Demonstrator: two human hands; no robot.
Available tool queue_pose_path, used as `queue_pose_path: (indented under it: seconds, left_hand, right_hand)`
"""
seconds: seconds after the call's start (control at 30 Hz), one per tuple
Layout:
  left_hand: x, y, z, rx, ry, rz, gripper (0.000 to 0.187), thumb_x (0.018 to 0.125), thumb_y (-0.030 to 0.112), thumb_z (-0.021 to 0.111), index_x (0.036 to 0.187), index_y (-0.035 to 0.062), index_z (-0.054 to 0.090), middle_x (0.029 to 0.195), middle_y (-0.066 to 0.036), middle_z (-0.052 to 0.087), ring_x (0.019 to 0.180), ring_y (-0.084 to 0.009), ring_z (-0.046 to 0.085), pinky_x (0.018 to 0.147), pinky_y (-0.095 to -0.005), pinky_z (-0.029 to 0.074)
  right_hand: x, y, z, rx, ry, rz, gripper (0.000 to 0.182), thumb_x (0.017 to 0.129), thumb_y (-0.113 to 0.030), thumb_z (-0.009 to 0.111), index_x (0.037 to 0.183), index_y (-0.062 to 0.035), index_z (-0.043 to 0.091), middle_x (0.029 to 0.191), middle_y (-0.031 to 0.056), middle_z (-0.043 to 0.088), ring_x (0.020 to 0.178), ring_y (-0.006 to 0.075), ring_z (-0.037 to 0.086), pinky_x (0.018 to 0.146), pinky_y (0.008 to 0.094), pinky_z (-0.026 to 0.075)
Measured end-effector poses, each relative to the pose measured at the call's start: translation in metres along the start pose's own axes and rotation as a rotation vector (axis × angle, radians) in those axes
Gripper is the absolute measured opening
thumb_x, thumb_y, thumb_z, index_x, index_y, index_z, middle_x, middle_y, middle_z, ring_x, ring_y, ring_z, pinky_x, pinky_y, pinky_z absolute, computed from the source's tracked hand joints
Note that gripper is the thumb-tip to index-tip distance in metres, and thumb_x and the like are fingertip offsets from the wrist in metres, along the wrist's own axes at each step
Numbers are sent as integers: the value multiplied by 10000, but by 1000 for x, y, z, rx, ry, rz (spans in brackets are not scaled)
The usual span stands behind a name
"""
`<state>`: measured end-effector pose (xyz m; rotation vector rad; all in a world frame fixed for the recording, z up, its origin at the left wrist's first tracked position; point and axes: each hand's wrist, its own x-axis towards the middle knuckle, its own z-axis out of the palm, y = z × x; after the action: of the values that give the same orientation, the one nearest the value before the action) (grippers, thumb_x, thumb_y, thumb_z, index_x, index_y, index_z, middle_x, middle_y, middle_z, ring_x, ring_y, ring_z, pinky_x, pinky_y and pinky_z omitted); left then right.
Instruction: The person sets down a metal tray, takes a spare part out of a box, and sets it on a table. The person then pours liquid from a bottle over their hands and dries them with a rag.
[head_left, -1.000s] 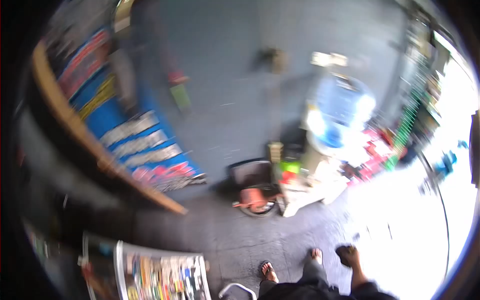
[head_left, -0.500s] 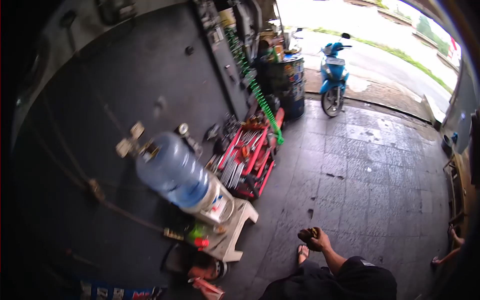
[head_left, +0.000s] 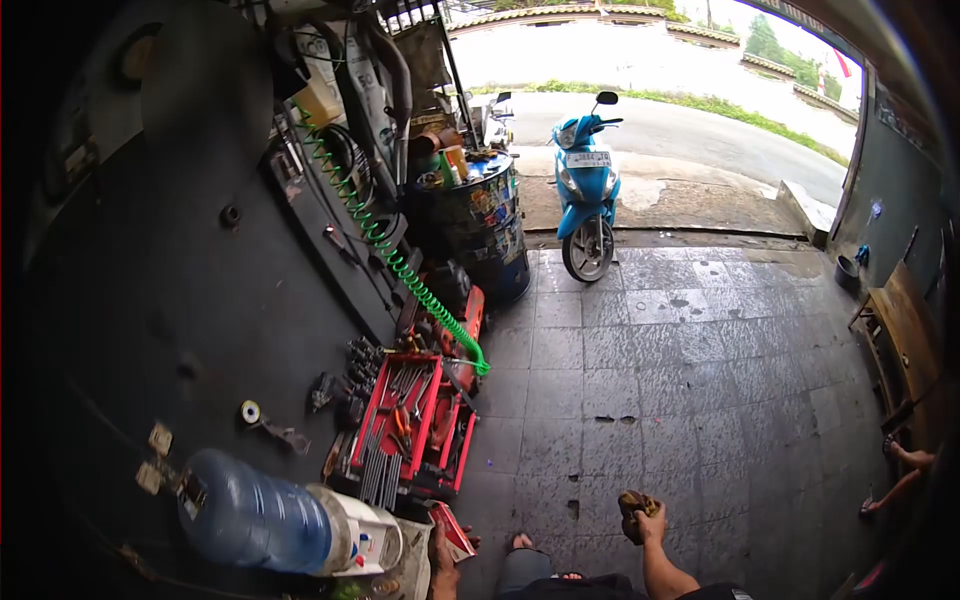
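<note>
Low in the view, my left hand (head_left: 443,568) is closed on a red and white box (head_left: 453,531), beside the water dispenser (head_left: 375,540). My right hand (head_left: 652,521) is held out over the tiled floor, with its fingers wrapped round a crumpled brown and yellowish thing (head_left: 634,508). It looks soft and stained, but I cannot make out its kind. Ahead of my left hand stands a red tool chest (head_left: 440,415) with wrenches and orange-handled pliers in its open trays.
A blue scooter (head_left: 590,190) stands at the doorway to the road. A dark drum (head_left: 505,235) carries clutter, and a green coiled hose (head_left: 400,262) hangs above the tools. A wooden bench (head_left: 905,335) lines the right wall, near another person's bare legs (head_left: 905,465).
My view has swung, bringing the doorway and scooter more into the middle. The red and white box has risen from the bottom edge, with my left hand now visible on it.
</note>
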<state>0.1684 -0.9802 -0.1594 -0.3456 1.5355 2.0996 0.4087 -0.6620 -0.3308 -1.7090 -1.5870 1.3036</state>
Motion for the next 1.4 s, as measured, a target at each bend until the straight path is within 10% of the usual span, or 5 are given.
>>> queue_pose_path:
  seconds: [0.43,0.9,1.1,1.4]
  left_hand:
    - [253,85,164,177,-220,-114,442,901,483,500,1085,81,504,765,-123,639,548,-249,643,468,-350,533]
    - [486,115,410,267,-394,-69,385,921,439,498,1096,98,457,755,-107,622,523,-214,622,462,-331,515]
    - [537,140,505,272,-252,10,394,913,426,519,1142,111,458,768,-92,612,550,-202,633,490,-339,534]
    - [636,146,584,127,-166,-88,396,905,378,558,1118,57,464,855,-124,636,630,-210,653,543,-330,543]
  right_hand:
    - [105,-29,49,-428,442,440,827,586,-310,800,1279,-41,439,1074,223,615,1028,400,571,905,429,450]
    - [329,-194,133,-392,277,668,779,635,-302,798,1294,-85,443,1180,169,568,1099,334,545,943,420,433]
    - [505,-321,204,-334,372,234,646,602,-337,795,1158,-105,561,1056,175,641,1006,367,597,851,445,474]
    - [631,-615,386,106,-114,-402,536,727,-247,730,1198,-74,542,1040,161,659,984,265,637,844,344,486]
